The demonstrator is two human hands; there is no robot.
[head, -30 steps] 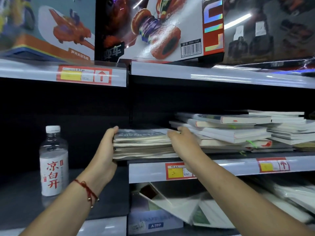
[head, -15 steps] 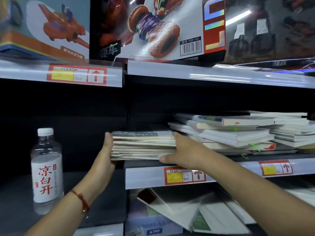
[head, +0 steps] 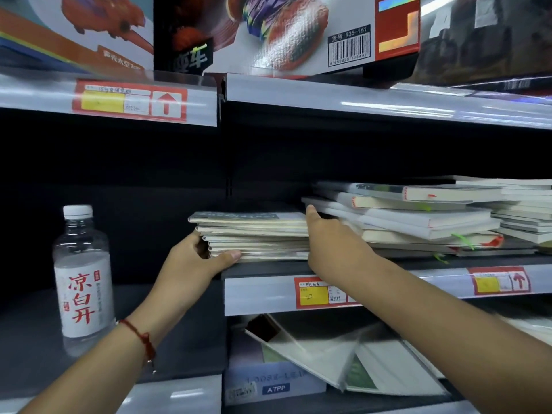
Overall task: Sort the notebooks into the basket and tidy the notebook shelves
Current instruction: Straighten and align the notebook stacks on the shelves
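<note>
A stack of thin cream notebooks (head: 254, 234) lies at the left end of the middle shelf (head: 263, 289). My left hand (head: 194, 261) grips the stack's left end, thumb along the bottom front edge and fingers round the side. At the stack's right end my right hand (head: 331, 246) presses against it, one straight finger at the top corner and the others hidden in the gap. To the right sits a looser, skewed pile of thicker white notebooks (head: 418, 222). No basket is in view.
A water bottle (head: 83, 282) stands on the lower left shelf. Toy boxes (head: 283, 31) fill the top shelf. Below the middle shelf, tilted notebooks (head: 358, 363) lean over a blue loose-leaf pack (head: 274, 383). More white stacks (head: 525, 210) sit far right.
My right hand has slid from the stack's front to its right end. My left thumb has come round under the stack's front left corner. The view has moved closer.
</note>
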